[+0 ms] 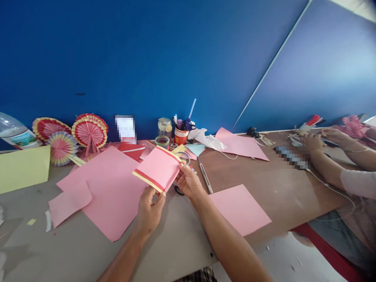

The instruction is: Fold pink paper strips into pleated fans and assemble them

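Both my hands hold up a small stack of square paper sheets (158, 167), pink on top with red and yellow strips along two edges. My left hand (149, 209) pinches the stack's near corner between thumb and fingers. My right hand (189, 182) grips its right corner, fingers closed on the edge. The stack hovers over a large pink sheet (113, 192) lying on the table.
Pleated paper fans (88, 132) stand at the back left beside a plastic bottle (14, 133). A red cup of pens (181, 135), a jar, a craft knife (205, 176) and more pink sheets (239, 207) lie around. Another person's hands (317, 141) work at the right.
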### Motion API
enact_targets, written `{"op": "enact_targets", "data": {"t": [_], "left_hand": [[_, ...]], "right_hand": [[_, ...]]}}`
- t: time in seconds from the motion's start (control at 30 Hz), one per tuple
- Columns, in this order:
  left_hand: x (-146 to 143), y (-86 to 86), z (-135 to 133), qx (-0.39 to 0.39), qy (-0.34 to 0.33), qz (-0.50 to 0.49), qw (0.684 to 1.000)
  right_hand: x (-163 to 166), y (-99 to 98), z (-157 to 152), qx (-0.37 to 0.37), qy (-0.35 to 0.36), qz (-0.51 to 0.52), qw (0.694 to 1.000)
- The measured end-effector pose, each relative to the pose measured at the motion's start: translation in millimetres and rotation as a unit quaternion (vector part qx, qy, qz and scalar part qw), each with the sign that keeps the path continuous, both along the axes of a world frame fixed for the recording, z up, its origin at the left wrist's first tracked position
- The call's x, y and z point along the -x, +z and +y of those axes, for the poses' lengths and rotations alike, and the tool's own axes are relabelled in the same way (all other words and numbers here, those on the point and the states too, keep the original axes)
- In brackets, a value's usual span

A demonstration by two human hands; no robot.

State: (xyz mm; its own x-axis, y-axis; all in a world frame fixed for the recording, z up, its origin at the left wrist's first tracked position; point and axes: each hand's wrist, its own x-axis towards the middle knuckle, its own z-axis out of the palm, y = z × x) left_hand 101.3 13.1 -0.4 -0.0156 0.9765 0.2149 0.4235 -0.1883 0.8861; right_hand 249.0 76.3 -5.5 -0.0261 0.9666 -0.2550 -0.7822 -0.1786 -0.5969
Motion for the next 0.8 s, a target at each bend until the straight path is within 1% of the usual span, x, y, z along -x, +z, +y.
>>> {"op": "enact_targets", "data": {"t": [0.1,0.13,0.2,0.3,0.37,0.43,0.5,0.57,0.63,0.7,0.73,0.8], "left_hand": [[3,1.2,3,0.028,0.000,-0.043,0.999],[4,1.7,5,0.029,-0.004,-0.061,0.998],[7,2.8,7,0.024,-0.016,-0.086,0.996],[10,3.7,10,0.016,-0.014,-0.083,0.996],[12,3.9,11,0.017,-0.008,-0.078,0.997],[13,5.1,12,0.025,-0.016,-0.085,0.996],[14,8.3,12,0.047,-0.039,-0.105,0.993],[17,13.0,11,0.084,-0.065,-0.142,0.984],[20,17.6,10,0.122,-0.090,-0.202,0.968],[24,20.6,10,0.147,-0.110,-0.275,0.944],[26,21.3,11,0.153,-0.119,-0.310,0.931],[29,21.0,13,0.169,-0.133,-0.366,0.906]], "right_hand": [[-2,5.2,-6,-0.023,0.090,0.022,0.995],[-4,6.9,-8,-0.032,0.109,0.029,0.993],[-6,9.3,-10,-0.045,0.123,0.041,0.991],[-10,10.8,-10,-0.051,0.122,0.057,0.990],[-13,11.3,-8,-0.050,0.115,0.060,0.990],[-16,12.3,-6,-0.041,0.100,0.051,0.993],[-17,14.5,-4,-0.038,0.064,0.031,0.997],[-19,17.9,-4,-0.055,0.008,-0.002,0.998],[-20,22.2,-5,-0.093,-0.054,-0.051,0.993],[-24,26.9,-9,-0.139,-0.091,-0.113,0.980],[-26,29.3,-11,-0.163,-0.095,-0.146,0.971],[-32,34.2,-16,-0.203,-0.068,-0.202,0.956]]}}
